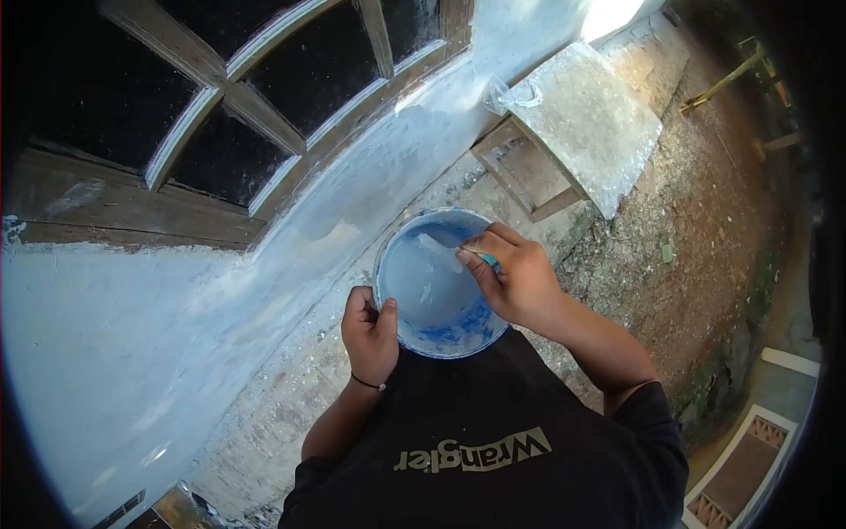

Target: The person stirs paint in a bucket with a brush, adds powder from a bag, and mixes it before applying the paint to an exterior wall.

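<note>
Held in front of my dark shirt is a blue bucket (458, 339), its inner wall smeared with white and blue. Pale bluish-white paint (419, 282) fills its lower part. My left hand (370, 335) grips the bucket's left rim, the thumb over the edge and the other fingers partly hidden outside. Over the opposite side of the opening, my right hand (515, 273) is closed around a paintbrush (438, 249). A bit of its green handle shows by the palm, and its whitened head points into the bucket, overlapping the paint.
On my left runs a whitewashed wall (141, 326) with a wooden-framed window (198, 53). A paint-spattered wooden table (586, 115) stands ahead against the wall, with clear plastic (515, 93) on its corner. Rough soil ground (670, 291) lies to the right.
</note>
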